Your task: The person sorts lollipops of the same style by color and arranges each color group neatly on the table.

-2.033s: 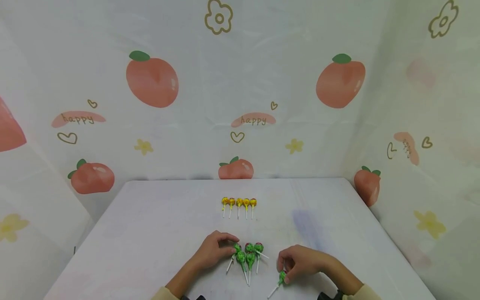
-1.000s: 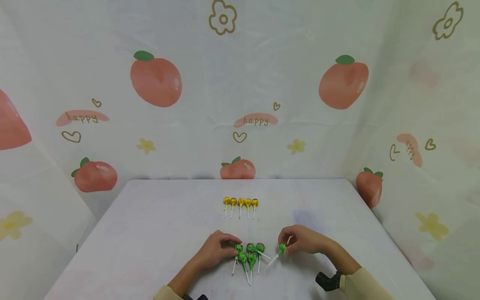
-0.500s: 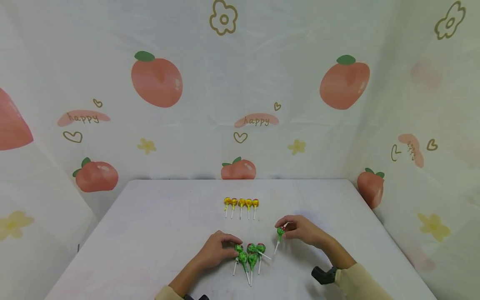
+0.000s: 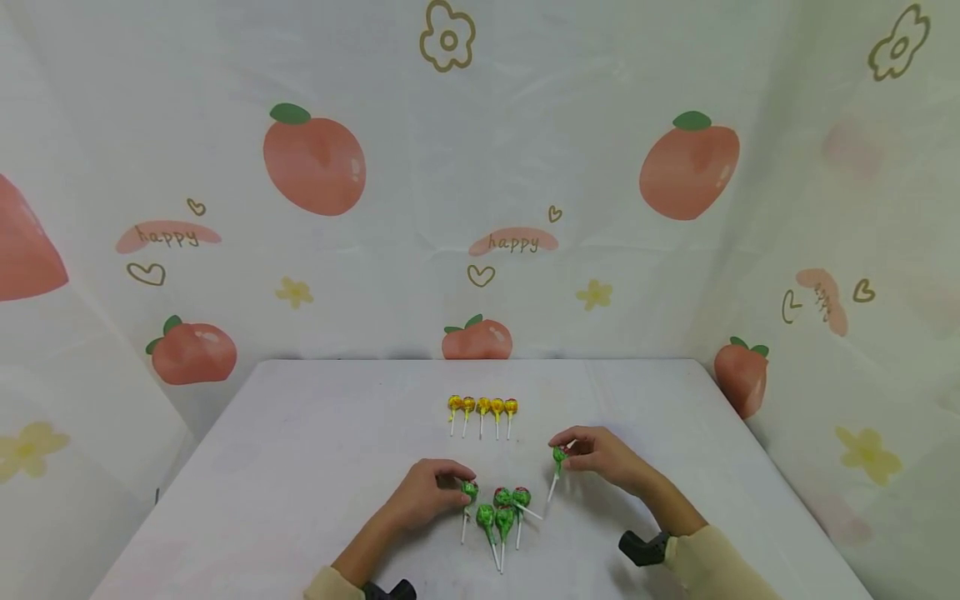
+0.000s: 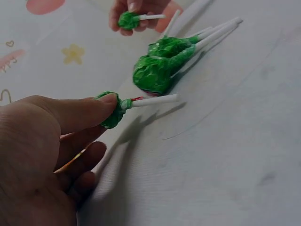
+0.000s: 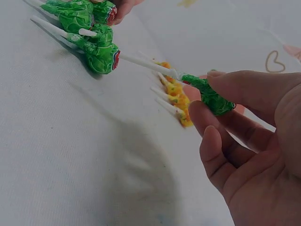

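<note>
My left hand [image 4: 427, 497] pinches a green-wrapped lollipop [image 5: 112, 111] by its head, between thumb and fingers, the white stick pointing away from the palm. Another green lollipop [image 6: 212, 95] is pinched by its head in my right hand [image 4: 603, 458], raised off the table with the stick slanting down and to the left. Between the hands, several more green lollipops [image 4: 504, 518] lie in a loose cluster, one stick crossing over its neighbour. The left wrist view shows that cluster [image 5: 153, 75] just beyond my left fingertips.
A neat row of several yellow lollipops [image 4: 483, 406] lies farther back, sticks toward me. The white table [image 4: 315, 433] meets a fruit-printed cloth backdrop [image 4: 405, 275] at its rear and sides. A black device [image 4: 643, 548] sits on the right wrist.
My right hand has carried its green lollipop from the near right up and away from me. My left hand has drawn its lollipop slightly left, apart from the cluster.
</note>
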Demonstrator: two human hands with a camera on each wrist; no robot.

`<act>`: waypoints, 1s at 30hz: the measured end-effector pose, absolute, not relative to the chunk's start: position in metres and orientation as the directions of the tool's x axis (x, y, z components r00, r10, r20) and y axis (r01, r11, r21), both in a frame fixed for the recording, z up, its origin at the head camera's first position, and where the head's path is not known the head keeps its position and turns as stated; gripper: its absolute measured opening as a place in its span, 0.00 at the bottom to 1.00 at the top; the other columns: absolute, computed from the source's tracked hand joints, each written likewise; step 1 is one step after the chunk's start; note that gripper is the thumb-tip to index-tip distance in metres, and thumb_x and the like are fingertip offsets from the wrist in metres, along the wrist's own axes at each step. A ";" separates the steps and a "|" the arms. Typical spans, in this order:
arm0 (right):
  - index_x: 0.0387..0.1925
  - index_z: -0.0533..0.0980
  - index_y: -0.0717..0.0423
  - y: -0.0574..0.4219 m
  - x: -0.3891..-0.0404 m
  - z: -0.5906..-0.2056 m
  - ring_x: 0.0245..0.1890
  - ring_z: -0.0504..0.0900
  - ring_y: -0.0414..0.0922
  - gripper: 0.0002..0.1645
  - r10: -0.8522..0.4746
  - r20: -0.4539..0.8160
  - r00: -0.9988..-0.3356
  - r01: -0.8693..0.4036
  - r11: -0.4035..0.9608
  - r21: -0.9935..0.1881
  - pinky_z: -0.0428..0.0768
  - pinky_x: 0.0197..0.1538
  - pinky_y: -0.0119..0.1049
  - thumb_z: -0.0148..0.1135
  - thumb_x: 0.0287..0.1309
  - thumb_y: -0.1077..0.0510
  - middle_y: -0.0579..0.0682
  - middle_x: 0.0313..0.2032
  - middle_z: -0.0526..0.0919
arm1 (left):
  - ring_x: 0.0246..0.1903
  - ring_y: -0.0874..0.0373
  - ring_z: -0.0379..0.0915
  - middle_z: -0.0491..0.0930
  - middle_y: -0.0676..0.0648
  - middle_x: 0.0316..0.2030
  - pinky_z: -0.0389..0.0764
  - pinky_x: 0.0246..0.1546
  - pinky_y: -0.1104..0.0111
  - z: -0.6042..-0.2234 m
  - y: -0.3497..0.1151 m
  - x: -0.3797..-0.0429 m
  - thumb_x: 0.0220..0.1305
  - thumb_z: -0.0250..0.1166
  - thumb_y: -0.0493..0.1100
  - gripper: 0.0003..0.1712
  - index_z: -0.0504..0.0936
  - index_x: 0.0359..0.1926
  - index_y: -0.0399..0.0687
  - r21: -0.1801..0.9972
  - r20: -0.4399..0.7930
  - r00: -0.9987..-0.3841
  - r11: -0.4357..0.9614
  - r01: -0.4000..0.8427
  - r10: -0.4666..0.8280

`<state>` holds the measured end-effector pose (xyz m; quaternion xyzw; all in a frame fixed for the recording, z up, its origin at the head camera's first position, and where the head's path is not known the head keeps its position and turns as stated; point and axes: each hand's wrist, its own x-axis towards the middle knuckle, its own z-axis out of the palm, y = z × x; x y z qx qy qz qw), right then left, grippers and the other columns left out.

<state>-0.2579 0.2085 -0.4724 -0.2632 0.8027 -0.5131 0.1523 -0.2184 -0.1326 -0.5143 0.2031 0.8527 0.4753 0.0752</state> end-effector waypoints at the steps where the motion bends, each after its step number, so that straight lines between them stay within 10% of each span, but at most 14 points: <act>1: 0.53 0.77 0.69 0.208 -0.258 -0.472 0.44 0.77 0.52 0.21 -0.575 0.024 -0.818 -0.261 0.334 -0.906 0.77 0.44 0.33 0.66 0.59 0.63 0.65 0.50 0.79 | 0.38 0.60 0.75 0.82 0.59 0.38 0.74 0.40 0.65 -0.513 -0.134 -0.219 0.55 0.73 0.43 0.14 0.86 0.45 0.51 0.848 0.051 -0.909 0.463 0.258 0.413; 30: 0.48 0.75 0.74 0.158 -0.258 -0.447 0.40 0.78 0.52 0.17 -0.454 0.097 -0.886 -0.241 0.272 -0.931 0.77 0.39 0.35 0.63 0.57 0.70 0.61 0.43 0.80 | 0.39 0.57 0.79 0.83 0.49 0.42 0.78 0.41 0.62 -0.504 -0.158 -0.258 0.57 0.71 0.36 0.16 0.85 0.48 0.45 0.889 0.072 -0.986 0.439 0.131 0.150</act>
